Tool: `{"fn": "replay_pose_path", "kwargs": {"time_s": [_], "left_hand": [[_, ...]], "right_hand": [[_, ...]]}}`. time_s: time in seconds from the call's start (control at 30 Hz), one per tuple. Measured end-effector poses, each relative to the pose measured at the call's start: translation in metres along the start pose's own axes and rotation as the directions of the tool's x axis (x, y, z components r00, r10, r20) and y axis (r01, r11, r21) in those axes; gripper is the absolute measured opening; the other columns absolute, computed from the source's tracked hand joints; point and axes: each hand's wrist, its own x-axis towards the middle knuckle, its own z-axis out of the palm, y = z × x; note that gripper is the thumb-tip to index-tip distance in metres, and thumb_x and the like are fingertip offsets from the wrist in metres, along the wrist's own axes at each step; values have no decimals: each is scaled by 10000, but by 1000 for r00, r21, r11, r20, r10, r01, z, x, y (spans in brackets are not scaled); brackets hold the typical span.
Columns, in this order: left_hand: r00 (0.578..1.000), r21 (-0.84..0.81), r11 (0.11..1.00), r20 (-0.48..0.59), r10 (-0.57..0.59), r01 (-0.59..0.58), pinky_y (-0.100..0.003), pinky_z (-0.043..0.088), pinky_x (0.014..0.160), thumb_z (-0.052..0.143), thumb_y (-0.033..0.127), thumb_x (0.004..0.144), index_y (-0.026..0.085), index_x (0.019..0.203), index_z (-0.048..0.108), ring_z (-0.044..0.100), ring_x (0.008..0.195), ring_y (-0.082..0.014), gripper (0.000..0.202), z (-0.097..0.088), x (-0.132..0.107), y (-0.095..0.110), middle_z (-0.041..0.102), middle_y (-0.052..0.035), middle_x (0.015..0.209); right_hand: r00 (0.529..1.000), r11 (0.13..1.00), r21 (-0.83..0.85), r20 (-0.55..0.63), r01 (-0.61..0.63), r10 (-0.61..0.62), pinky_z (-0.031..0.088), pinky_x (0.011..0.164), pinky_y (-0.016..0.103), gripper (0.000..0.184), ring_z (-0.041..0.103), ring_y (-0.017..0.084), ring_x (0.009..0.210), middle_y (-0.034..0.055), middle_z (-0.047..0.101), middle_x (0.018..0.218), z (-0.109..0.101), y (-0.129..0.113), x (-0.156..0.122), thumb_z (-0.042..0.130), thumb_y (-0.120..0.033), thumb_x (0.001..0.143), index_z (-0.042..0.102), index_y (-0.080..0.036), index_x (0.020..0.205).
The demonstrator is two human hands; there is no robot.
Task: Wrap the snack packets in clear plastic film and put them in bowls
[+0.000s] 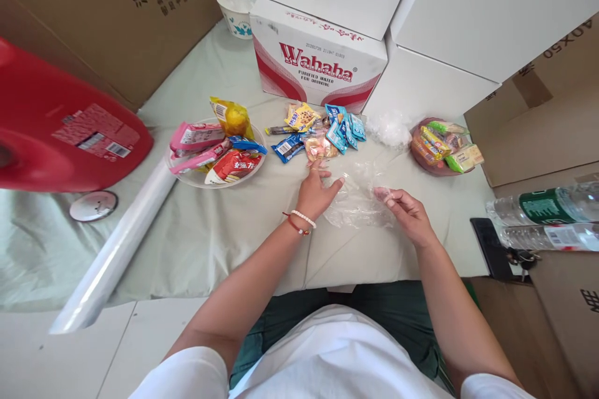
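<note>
A clear plastic bag (358,199) lies crumpled on the pale green cloth (201,243) between my hands. My left hand (318,190) rests flat on the cloth at the bag's left edge, fingers spread, reaching toward a wrapped snack (319,147). My right hand (405,212) pinches the bag's right edge between thumb and fingers. Just beyond lies a loose pile of snack packets (322,128), blue and yellow ones among them.
A glass plate (187,176) of snack packets sits at the left, a brown bowl (418,159) of snacks at the right. A clear film roll (116,249) lies diagonally. A Wahaha box (318,56), white boxes, a red container (56,124), water bottles (547,218) surround the cloth.
</note>
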Motion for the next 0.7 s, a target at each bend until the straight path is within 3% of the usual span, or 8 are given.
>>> {"fn": "replay_pose_path", "kwargs": {"time_s": [0.07,0.13,0.2,0.23,0.3,0.4,0.53,0.7], "left_hand": [[999,-49,999,41,10,-8,-330,506,789,841,413,720,204,1427,540,615,746,-165,797,0,1,-2,749,-9,947],[996,-140,990,81,32,-20,-301,480,734,817,402,730,195,1157,681,581,686,-147,493,0,1,-4,658,39,740],[994,-226,974,96,55,-32,-279,454,671,753,425,791,195,839,669,534,623,-125,249,1,2,-4,549,52,634],[994,-255,966,89,63,-38,-271,448,651,712,444,829,201,752,620,522,608,-118,271,1,3,-4,520,51,620],[996,-295,955,62,61,-40,-259,456,627,625,488,903,217,742,553,532,595,-115,324,1,4,-3,508,51,626],[1000,-346,938,24,5,4,-255,454,555,517,519,979,246,865,518,530,508,-118,295,-1,5,-1,514,63,628],[995,-80,997,-101,14,-22,-283,447,582,441,450,1025,260,897,533,552,505,-165,247,-8,8,-4,529,47,592],[976,276,961,-207,60,-1,-328,455,728,445,379,1013,260,867,554,653,731,-246,218,-17,12,-8,623,-20,684]], "right_hand": [[999,997,65,6,-31,31,492,1151,517,323,684,278,1267,59,767,1257,-1,-3,-4,730,-591,910,673,-273,920],[997,990,124,-30,-67,71,527,1115,504,326,704,269,1218,57,777,1199,-2,-3,-6,755,-583,888,668,-270,900],[982,980,162,-127,-118,139,590,1018,465,340,734,251,1106,48,779,1091,-4,0,-5,790,-581,848,667,-268,901],[966,975,167,-185,-147,178,621,938,430,357,742,236,1030,40,769,1025,-6,2,-4,806,-584,824,664,-267,904],[921,966,156,-301,-207,246,629,720,336,404,721,198,843,14,720,873,-9,8,-1,824,-603,779,650,-262,907],[854,947,150,-409,-284,321,454,442,227,470,589,135,576,-44,588,667,-15,16,3,843,-622,714,625,-251,904],[804,913,198,-433,-355,407,240,343,209,522,402,76,419,-87,485,584,-18,25,11,870,-609,626,622,-232,888],[797,910,115,-448,-398,405,223,365,229,484,356,81,421,-82,464,588,-24,37,24,801,-631,658,601,-234,851]]}}
